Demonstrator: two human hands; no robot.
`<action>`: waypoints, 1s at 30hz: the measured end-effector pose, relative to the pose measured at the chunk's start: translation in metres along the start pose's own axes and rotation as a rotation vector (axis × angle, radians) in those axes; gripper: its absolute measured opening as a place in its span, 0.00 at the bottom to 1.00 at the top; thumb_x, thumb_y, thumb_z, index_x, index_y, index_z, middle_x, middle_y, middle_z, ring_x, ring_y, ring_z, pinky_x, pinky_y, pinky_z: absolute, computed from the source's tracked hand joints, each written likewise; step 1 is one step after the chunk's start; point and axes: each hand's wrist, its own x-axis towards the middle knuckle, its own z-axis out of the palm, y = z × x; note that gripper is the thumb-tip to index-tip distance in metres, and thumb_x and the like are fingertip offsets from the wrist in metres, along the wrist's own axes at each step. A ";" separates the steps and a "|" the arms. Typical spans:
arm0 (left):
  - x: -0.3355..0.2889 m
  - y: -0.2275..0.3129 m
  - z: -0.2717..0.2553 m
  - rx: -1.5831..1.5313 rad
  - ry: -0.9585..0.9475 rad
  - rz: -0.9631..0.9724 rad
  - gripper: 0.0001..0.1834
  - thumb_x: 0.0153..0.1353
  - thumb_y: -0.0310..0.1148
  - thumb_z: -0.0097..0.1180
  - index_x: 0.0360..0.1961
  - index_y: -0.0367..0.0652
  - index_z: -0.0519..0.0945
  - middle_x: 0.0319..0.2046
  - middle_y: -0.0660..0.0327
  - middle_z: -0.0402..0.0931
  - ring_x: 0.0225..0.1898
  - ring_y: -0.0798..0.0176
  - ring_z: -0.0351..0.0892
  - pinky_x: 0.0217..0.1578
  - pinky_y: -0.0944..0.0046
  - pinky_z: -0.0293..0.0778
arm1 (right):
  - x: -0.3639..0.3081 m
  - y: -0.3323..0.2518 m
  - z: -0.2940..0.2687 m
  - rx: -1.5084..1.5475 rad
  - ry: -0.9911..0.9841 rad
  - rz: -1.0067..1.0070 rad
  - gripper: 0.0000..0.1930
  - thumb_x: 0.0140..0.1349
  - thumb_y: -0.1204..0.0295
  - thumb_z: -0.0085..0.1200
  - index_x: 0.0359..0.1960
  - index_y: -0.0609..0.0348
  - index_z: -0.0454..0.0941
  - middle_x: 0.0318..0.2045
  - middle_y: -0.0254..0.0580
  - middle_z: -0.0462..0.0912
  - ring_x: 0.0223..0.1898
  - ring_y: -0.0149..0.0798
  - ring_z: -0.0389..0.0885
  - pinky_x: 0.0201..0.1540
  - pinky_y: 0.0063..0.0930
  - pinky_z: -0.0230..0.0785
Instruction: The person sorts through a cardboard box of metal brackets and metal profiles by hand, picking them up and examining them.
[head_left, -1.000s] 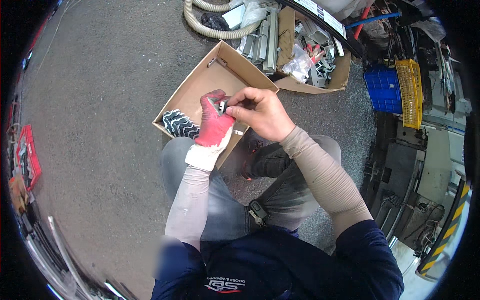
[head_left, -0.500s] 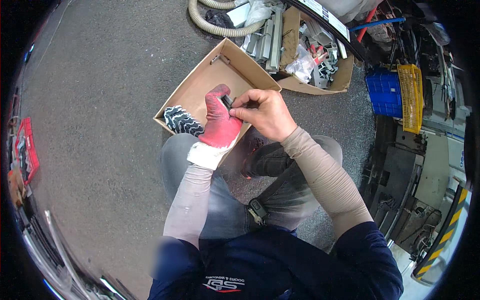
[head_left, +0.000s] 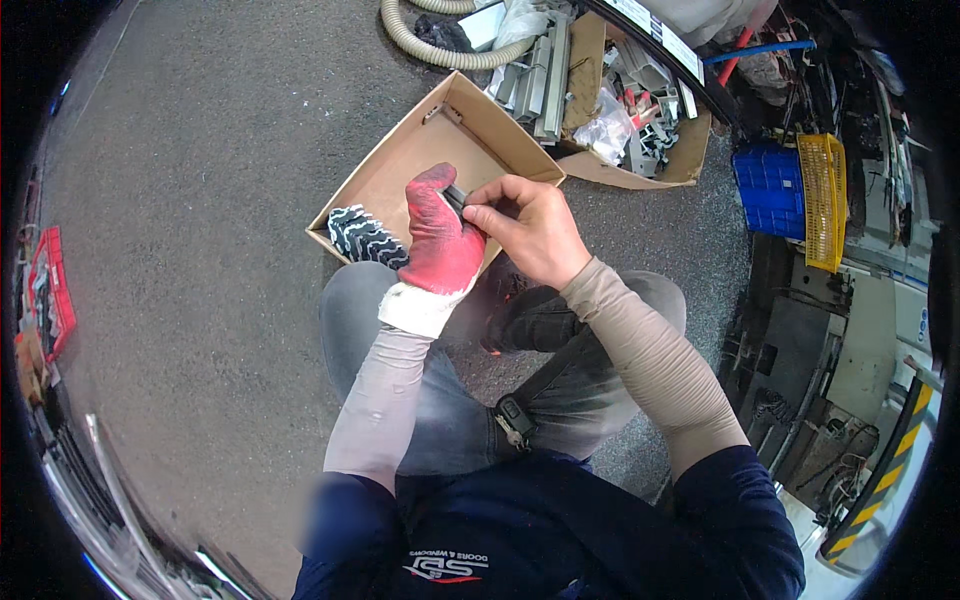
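Observation:
My left hand (head_left: 438, 240), in a red work glove with a white cuff, is closed around a small dark grey piece (head_left: 455, 197). Only part of that piece shows between thumb and fingers, so its exact kind is hidden. My bare right hand (head_left: 530, 225) pinches at the same piece with thumb and forefinger. Both hands are above the near side of a shallow cardboard box (head_left: 385, 160). In the box's left corner lies a neat stack of dark, zigzag-edged pieces (head_left: 362, 238) with pale edges. A small metal piece (head_left: 440, 114) rests by the far wall.
Behind the box lie grey metal profiles (head_left: 545, 85) and a ribbed beige hose (head_left: 400, 35). A second cardboard box (head_left: 640, 180) holds metal scraps and plastic bags. Blue (head_left: 768, 190) and yellow crates (head_left: 822, 200) stand at right. A red tray (head_left: 58, 295) is at far left.
Both hands stay over the box, still on the small dark piece. My right fingers have shifted only slightly against it, and the view has moved a little.

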 end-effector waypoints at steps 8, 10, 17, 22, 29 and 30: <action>0.004 -0.002 -0.023 1.232 -0.053 0.561 0.30 0.49 0.17 0.64 0.53 0.40 0.67 0.46 0.52 0.69 0.43 0.55 0.73 0.44 0.56 0.72 | 0.005 0.013 -0.003 0.345 -0.071 0.158 0.09 0.63 0.74 0.65 0.40 0.68 0.82 0.35 0.37 0.85 0.36 0.26 0.80 0.43 0.21 0.74; 0.002 0.002 -0.017 1.252 -0.055 0.584 0.31 0.46 0.15 0.64 0.53 0.38 0.67 0.47 0.50 0.70 0.43 0.55 0.74 0.44 0.56 0.72 | 0.005 0.014 -0.004 0.381 -0.076 0.188 0.09 0.63 0.74 0.65 0.40 0.68 0.82 0.35 0.37 0.84 0.36 0.26 0.80 0.44 0.21 0.73; 0.003 0.009 -0.012 1.363 -0.104 0.677 0.29 0.48 0.17 0.63 0.53 0.39 0.68 0.46 0.49 0.71 0.43 0.49 0.76 0.43 0.52 0.72 | 0.005 0.022 -0.003 0.458 -0.063 0.192 0.11 0.62 0.72 0.66 0.40 0.68 0.83 0.34 0.38 0.85 0.35 0.27 0.80 0.42 0.21 0.73; 0.004 0.012 -0.009 1.408 -0.133 0.736 0.26 0.48 0.19 0.63 0.51 0.38 0.70 0.46 0.47 0.72 0.44 0.45 0.76 0.44 0.51 0.73 | 0.004 0.020 -0.004 0.425 -0.055 0.179 0.11 0.62 0.71 0.66 0.39 0.69 0.83 0.34 0.39 0.85 0.36 0.27 0.80 0.42 0.22 0.74; 0.000 0.012 -0.008 1.458 -0.144 0.703 0.28 0.47 0.19 0.62 0.52 0.37 0.70 0.49 0.45 0.71 0.48 0.40 0.75 0.47 0.47 0.71 | 0.006 0.029 -0.007 0.392 -0.081 0.176 0.11 0.63 0.70 0.66 0.38 0.68 0.84 0.32 0.37 0.85 0.34 0.26 0.79 0.40 0.22 0.73; 0.000 0.013 -0.008 1.464 -0.151 0.698 0.28 0.47 0.18 0.62 0.52 0.37 0.70 0.49 0.44 0.71 0.49 0.40 0.74 0.48 0.46 0.71 | 0.006 0.029 -0.007 0.387 -0.086 0.165 0.11 0.63 0.70 0.66 0.37 0.68 0.84 0.31 0.37 0.85 0.33 0.25 0.79 0.39 0.22 0.73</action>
